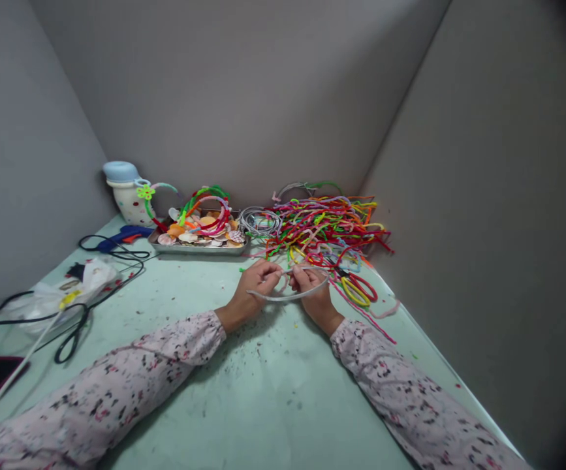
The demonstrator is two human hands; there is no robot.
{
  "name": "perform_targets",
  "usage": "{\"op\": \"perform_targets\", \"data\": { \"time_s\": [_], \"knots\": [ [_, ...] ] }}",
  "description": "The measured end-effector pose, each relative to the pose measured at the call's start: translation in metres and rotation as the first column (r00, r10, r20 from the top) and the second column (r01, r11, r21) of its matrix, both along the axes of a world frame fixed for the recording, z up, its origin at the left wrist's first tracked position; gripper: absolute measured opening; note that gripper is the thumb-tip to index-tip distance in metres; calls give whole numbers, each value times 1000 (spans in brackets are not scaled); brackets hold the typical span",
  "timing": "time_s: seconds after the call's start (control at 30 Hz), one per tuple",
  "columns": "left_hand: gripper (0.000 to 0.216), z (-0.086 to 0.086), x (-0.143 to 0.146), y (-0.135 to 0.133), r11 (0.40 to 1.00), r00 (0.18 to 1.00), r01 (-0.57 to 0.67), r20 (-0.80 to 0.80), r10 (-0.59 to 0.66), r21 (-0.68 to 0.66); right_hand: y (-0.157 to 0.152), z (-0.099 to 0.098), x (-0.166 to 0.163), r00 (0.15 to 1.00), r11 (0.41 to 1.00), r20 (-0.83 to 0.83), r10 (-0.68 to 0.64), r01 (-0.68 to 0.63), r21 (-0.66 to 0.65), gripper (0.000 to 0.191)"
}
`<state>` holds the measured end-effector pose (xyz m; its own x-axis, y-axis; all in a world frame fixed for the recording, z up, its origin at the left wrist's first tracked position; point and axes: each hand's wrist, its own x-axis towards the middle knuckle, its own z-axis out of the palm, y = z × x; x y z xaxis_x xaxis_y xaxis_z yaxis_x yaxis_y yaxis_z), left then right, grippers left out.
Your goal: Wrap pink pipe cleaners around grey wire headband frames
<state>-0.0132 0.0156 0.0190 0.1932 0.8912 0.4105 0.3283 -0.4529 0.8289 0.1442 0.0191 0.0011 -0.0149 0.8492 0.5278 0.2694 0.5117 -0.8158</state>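
A thin grey-white headband (290, 297) curves in front of my hands above the table, its one free tip reaching left past my left wrist. Thumb and fingers of my right hand (312, 287) close on the band near its other end. Close beside it, my left hand (258, 285) is closed in a pinch at that same end. A short pale pink pipe cleaner (284, 284) hangs between the two hands, partly hidden by the fingers. Which exact piece the left fingertips grip is too small to make out.
A metal tray (199, 250) of shells with decorated headbands (214, 196) stands behind. Right of it lie coiled grey bands (260, 222), a heap of coloured pipe cleaners (326, 222) and scissors (358, 289). Leftward are a bottle (128, 192), blue glue gun (123, 237), cables and plastic bag (91, 281).
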Motion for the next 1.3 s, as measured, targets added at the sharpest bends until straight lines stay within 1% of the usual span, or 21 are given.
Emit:
{"op": "perform_targets", "data": {
  "time_s": [0.13,0.27,0.37,0.5,0.63,0.73,0.83,0.97,1.13,1.3],
  "knots": [
    [19,-5,0,3,995,996,43,86,-35,-90,2,-2,1,999,1000,45,-20,19,24,37],
    [18,-8,0,6,980,978,119,188,-89,-156,3,-6,1,1000,1000,7,11,-11,-28,34],
    [17,-6,-1,6,966,967,157,232,-108,-207,3,-7,1,1000,998,10,4,-4,-71,32],
    [19,0,-2,2,942,963,187,241,-120,-280,3,-6,1,998,995,44,-33,37,-95,33],
    [24,2,-2,1,939,966,192,224,-129,-285,4,-7,1,998,994,62,-27,33,-103,36],
    [24,-5,-2,4,947,968,167,229,-104,-275,5,-8,2,998,994,68,-3,11,-111,37],
    [22,-13,-2,7,939,963,181,246,-109,-291,5,-9,2,998,993,67,8,0,-117,37],
    [23,-18,-1,11,942,970,161,225,-95,-296,5,-9,1,998,991,61,18,-10,-130,37],
    [23,-21,-1,14,940,972,157,219,-91,-304,5,-9,1,998,993,52,22,-15,-120,37],
    [22,-20,0,13,937,970,174,214,-112,-302,5,-8,1,998,990,39,39,-33,-134,37]
  ]
}}
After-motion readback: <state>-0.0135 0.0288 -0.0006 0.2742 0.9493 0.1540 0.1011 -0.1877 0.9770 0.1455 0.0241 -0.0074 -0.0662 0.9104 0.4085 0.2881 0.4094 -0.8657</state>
